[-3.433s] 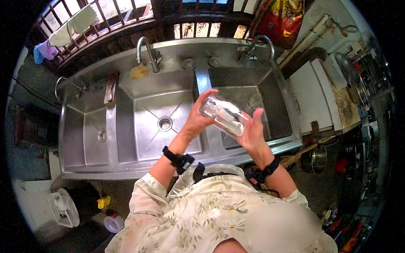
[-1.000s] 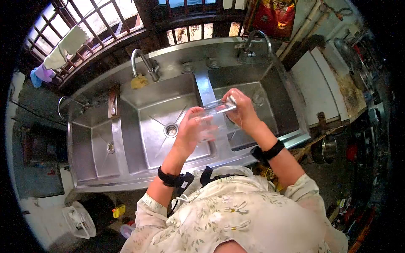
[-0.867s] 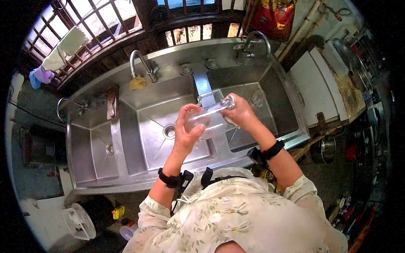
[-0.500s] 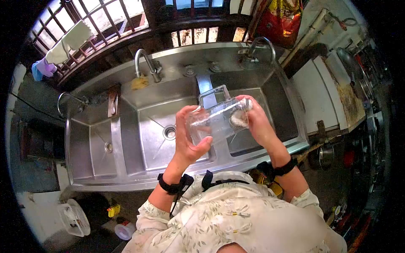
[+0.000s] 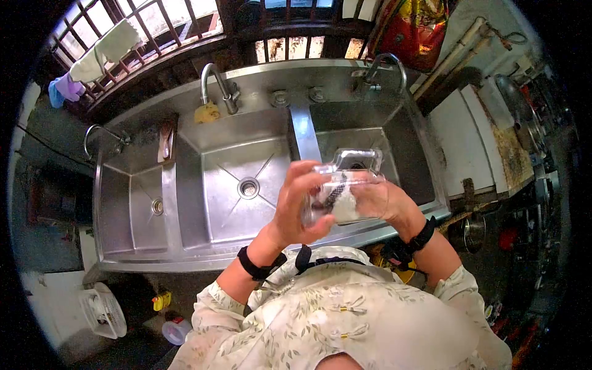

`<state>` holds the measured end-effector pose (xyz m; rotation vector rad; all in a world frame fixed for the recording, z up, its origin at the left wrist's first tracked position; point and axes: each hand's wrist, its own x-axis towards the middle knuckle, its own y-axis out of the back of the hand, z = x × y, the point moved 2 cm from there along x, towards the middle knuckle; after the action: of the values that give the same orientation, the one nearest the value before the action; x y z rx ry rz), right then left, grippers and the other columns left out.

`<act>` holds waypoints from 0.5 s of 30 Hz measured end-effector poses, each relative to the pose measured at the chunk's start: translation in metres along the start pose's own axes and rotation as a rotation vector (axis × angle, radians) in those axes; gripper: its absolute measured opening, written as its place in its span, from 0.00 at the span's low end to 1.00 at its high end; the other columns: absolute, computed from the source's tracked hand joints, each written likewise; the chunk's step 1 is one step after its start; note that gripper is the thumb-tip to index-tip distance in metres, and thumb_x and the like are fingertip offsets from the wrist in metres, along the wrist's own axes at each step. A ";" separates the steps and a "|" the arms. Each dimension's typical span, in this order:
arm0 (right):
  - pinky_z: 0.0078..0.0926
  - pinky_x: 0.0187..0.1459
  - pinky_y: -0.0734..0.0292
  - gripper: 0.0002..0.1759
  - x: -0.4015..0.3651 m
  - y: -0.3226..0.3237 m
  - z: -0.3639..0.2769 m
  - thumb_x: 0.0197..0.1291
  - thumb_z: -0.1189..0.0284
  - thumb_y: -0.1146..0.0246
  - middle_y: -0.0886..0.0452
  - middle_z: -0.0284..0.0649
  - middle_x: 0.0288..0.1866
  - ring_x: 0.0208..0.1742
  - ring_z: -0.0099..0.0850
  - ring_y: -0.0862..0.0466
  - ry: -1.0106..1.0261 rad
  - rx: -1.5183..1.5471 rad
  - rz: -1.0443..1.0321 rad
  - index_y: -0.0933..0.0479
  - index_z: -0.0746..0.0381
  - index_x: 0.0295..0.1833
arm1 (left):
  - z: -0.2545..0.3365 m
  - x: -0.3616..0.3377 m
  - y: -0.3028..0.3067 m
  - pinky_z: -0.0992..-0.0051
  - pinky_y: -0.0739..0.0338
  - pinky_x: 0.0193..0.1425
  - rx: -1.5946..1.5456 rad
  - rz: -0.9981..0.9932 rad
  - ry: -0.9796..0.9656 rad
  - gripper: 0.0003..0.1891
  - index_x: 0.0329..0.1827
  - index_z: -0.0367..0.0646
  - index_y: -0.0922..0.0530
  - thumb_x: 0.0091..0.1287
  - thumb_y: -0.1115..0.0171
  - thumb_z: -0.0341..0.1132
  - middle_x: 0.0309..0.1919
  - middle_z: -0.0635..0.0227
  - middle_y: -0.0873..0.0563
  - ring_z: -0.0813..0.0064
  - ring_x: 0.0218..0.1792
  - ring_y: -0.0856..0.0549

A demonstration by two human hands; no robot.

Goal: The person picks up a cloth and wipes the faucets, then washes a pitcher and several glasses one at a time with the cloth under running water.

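A clear jug with an angular handle lies tilted on its side above the divider and front rim of the sink. My left hand is wrapped round its left end, thumb below and fingers above. My right hand reaches into the right end of the jug, its fingers seen through the clear wall. Those fingers are closed on a white scrubbing cloth with a dark patterned band, pressed against the inside. Glare on the wall partly hides the fingertips.
Below is a steel sink with several basins. Taps stand along its back edge, with a yellow sponge under one. A knife-like utensil lies on the left divider. A white counter adjoins on the right.
The jug has moved right and towards my body, and has turned. My right hand has gone deeper into it, carrying the cloth towards the jug's middle. My left hand follows along.
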<state>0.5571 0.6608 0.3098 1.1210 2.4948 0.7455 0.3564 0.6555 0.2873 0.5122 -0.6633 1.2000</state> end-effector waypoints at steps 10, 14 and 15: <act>0.26 0.63 0.31 0.34 -0.005 0.004 -0.004 0.60 0.69 0.32 0.20 0.38 0.58 0.58 0.26 0.23 -0.120 0.740 -0.254 0.33 0.67 0.70 | -0.048 -0.024 0.004 0.74 0.17 0.50 -0.317 0.095 0.479 0.18 0.58 0.39 0.28 0.66 0.42 0.35 0.52 0.64 0.24 0.76 0.52 0.22; 0.29 0.64 0.30 0.32 -0.013 -0.014 0.000 0.56 0.71 0.30 0.21 0.41 0.58 0.61 0.29 0.23 -0.037 0.929 -0.042 0.28 0.67 0.66 | -0.063 -0.042 0.001 0.71 0.14 0.43 -0.669 0.281 0.763 0.18 0.58 0.42 0.28 0.67 0.41 0.37 0.52 0.64 0.23 0.73 0.51 0.20; 0.27 0.56 0.23 0.23 -0.009 -0.021 -0.002 0.57 0.73 0.30 0.18 0.39 0.52 0.54 0.28 0.18 -0.118 0.750 0.094 0.23 0.65 0.58 | -0.068 -0.052 0.002 0.72 0.14 0.42 -0.683 0.349 0.797 0.18 0.58 0.43 0.29 0.68 0.41 0.38 0.52 0.64 0.23 0.73 0.50 0.20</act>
<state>0.5497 0.6411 0.2995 1.4532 2.6873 -0.2838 0.3564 0.6670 0.2025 -0.6601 -0.4239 1.2754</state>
